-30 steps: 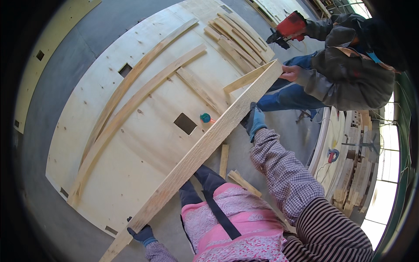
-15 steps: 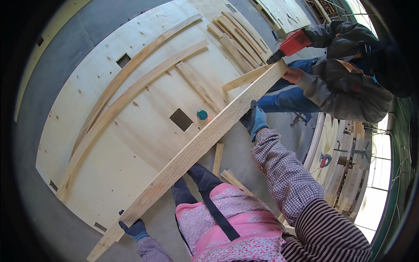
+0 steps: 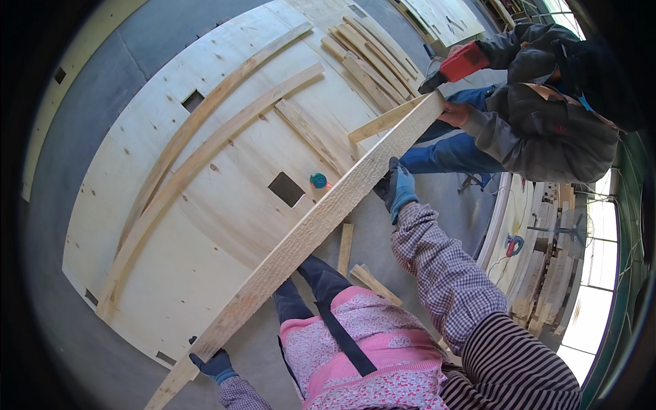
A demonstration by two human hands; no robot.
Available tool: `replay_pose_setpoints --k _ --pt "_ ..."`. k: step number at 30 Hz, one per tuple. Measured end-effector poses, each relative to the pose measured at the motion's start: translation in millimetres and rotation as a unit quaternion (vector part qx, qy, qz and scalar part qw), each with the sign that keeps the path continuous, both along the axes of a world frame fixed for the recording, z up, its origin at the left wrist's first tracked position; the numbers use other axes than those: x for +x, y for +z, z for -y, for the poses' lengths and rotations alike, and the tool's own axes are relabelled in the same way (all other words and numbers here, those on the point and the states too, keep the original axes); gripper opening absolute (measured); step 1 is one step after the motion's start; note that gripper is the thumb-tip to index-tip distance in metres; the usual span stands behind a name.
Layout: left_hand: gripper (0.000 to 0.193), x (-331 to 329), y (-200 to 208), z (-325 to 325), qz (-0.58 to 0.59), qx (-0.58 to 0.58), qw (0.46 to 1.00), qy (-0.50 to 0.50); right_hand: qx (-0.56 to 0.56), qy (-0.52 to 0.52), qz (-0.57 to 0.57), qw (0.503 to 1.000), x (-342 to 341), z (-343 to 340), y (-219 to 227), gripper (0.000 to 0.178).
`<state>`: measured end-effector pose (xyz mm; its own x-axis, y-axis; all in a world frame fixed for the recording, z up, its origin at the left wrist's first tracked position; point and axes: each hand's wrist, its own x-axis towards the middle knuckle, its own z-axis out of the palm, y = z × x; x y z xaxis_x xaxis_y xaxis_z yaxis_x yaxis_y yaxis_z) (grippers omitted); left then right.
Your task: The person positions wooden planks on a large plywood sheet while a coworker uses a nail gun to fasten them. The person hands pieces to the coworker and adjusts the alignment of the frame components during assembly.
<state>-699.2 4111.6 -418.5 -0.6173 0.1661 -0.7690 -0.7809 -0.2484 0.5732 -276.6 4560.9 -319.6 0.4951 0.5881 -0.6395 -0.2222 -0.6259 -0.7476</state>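
Note:
A long, rough-faced wooden board (image 3: 307,238) slants from the lower left up to the right, in front of my body. My left hand (image 3: 215,365), in a dark and blue glove, is closed around the board near its lower end. Farther up, my right hand (image 3: 398,188), in a matching glove, is closed on the board's near edge. Its fingers are partly hidden. At the far end a shorter board (image 3: 384,121) meets the long one at an angle. A co-worker's bare hand (image 3: 454,115) touches that end, and a red and black power tool (image 3: 462,63) is held just above it.
A large plywood panel (image 3: 137,225) with rectangular cutouts lies beyond the board. On it are curved strips (image 3: 225,133), stacked wood pieces (image 3: 369,61) and a small teal round object (image 3: 318,180). Offcuts (image 3: 376,283) lie by my legs. More lumber (image 3: 547,260) is at right.
The view has shifted slightly. Both my hands keep their hold on the board, and the co-worker's tool stays by its far end, with the co-worker leaning a little differently.

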Motion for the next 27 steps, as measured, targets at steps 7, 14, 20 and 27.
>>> replay_pose_setpoints --k 7,14,20,27 --pt "0.056 -4 9 -4 0.008 -0.006 1.0 0.012 0.004 0.004 -0.003 1.0 -3 2 1 0.034" --pt "0.056 -7 20 -5 -0.007 -0.041 0.999 0.03 -0.008 0.0 -0.011 1.0 -12 11 4 0.034" --pt "0.057 -20 14 20 -0.023 -0.036 0.999 0.017 -0.01 0.006 -0.008 1.0 -22 23 7 0.031" --pt "0.058 -25 16 27 -0.019 -0.015 0.999 0.023 -0.002 -0.008 -0.015 1.0 -26 24 12 0.027"
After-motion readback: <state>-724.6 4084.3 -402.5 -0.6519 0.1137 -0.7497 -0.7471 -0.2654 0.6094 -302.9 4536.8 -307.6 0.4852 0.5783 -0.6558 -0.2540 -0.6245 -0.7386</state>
